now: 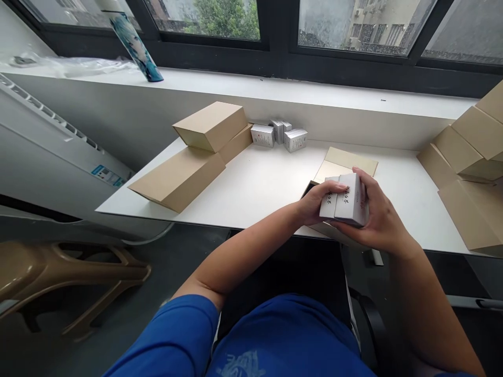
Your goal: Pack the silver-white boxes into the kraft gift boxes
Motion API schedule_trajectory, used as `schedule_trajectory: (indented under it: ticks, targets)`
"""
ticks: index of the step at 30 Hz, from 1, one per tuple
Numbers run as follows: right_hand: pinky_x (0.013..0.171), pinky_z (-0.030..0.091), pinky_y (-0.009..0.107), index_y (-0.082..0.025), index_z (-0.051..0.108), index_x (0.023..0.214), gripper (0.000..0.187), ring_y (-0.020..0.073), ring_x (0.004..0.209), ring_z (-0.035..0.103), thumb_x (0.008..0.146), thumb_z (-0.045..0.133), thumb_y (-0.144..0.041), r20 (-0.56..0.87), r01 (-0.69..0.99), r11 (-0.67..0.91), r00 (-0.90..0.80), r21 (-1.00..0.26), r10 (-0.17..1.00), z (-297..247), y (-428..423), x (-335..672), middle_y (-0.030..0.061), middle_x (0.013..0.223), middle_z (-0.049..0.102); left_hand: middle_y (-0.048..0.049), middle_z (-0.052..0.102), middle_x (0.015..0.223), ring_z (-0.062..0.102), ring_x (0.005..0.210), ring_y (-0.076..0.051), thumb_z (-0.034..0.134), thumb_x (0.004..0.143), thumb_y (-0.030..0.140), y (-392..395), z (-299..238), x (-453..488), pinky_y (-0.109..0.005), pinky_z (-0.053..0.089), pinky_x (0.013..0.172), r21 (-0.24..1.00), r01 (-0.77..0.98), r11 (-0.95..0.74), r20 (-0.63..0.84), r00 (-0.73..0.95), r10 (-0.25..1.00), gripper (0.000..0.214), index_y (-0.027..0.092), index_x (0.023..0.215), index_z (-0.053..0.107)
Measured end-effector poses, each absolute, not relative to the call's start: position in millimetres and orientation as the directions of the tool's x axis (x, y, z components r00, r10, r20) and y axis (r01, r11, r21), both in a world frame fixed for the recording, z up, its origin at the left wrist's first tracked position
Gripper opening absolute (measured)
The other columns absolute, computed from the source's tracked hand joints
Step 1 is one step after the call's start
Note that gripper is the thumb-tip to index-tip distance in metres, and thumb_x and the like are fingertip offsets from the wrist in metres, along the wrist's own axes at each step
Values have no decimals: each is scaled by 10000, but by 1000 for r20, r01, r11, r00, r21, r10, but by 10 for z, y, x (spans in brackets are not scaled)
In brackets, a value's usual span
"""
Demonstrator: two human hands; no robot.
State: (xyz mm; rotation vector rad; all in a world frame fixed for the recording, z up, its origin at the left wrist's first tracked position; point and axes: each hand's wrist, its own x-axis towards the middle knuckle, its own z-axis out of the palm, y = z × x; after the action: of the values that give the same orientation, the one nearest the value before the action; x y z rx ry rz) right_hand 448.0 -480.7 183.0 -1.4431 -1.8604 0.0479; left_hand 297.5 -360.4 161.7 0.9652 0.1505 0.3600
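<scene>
Two small white boxes with dark lettering [349, 201] are held side by side between my hands, above the desk's front edge. My left hand [316, 203] grips their left side, its thumb laid across the top. Around the right side curls my right hand [377, 214], fingers behind and thumb below. Beneath and behind them lies an opened tan carton [349, 159], its flap tipped back on the desk; my hands hide most of its inside. Several more small white boxes [263, 136] stand at the back of the desk.
Closed tan cartons [181, 178] are stacked on the left of the white desk [251, 193]. Another stack of tan cartons [471, 141] is at the right. A blue patterned cylinder [135, 47] stands on the window sill. A brown plastic stool [78, 272] is at lower left.
</scene>
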Motion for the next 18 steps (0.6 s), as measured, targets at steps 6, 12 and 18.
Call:
schedule_trajectory:
  ticks: [6,12,18]
  targets:
    - [959,620,470,-256,399,1593,973,317,1162,724,804,863,-588,303,782,264,-102,-565,948,1799,-4690,4637,150,1453,661,-202,641,1446,638,1314,-381,864,721,698,-3326,1471,2839,-508,527,1088,969,-96,227,-27,875,484,839,211,1331,558]
    - [769,581,399,-234,520,1553,891,332,968,754,737,815,-437,-127,965,-91,61,-247,990,1741,-4509,4711,117,1140,787,-200,566,1568,400,1585,-413,711,907,680,-2771,1117,2317,-609,286,1308,971,-102,-218,230,659,716,664,224,1355,530]
    - [826,624,469,-163,275,1741,1197,380,1007,783,741,833,-508,-91,967,-14,-9,-254,996,1357,-4108,4533,201,1231,788,-190,646,1496,512,1514,-422,784,854,666,-2668,566,2036,-642,287,1301,973,24,-231,154,676,720,734,252,1437,614]
